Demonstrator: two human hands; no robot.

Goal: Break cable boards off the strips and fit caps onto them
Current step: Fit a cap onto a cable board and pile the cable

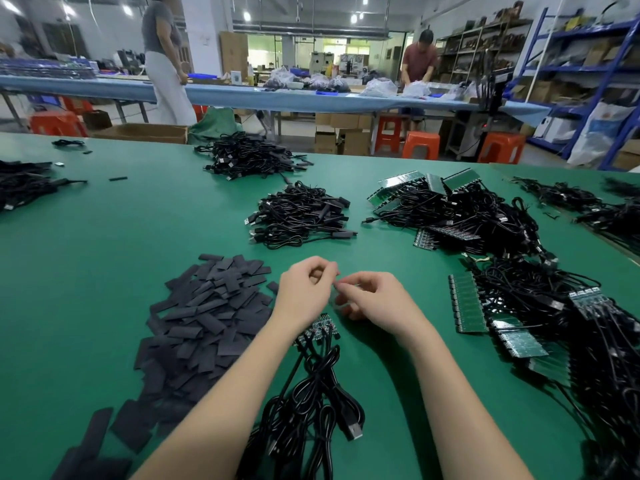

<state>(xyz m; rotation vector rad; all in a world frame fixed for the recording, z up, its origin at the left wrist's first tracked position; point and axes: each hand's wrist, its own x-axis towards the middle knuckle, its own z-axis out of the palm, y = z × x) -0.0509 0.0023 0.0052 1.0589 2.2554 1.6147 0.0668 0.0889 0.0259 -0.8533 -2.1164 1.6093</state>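
We see both hands raised just above the green surface (pixel 104 237), fingertips almost meeting: the left hand (pixel 304 292) has its fingers curled in a narrow grip, the right hand (pixel 374 299) likewise, and motion blur hides whether either grip holds anything, so we cannot tell. Under the left wrist lies a short strip of cable boards (pixel 317 332), its black cables (pixel 311 403) running toward us and ending in a USB plug (pixel 355 432). To the left we find one loose heap of flat black caps (pixel 207 313), far too many to count. Ahead sit two piles of coiled cables, a nearer pile (pixel 301 216) and a farther pile (pixel 249 155). To the right a large tangle of cabled board strips (pixel 485 216) spreads along the surface, with at least four green strips showing clearly, one of them a green strip (pixel 467 303) near the right hand. As for containers, we count one open cardboard box (pixel 145 132) on the floor beyond the surface; its contents are hidden. On the long blue bench (pixel 242 95) behind stand several filled plastic bags (pixel 381 87). We count two other people and four orange stools (pixel 420 144).
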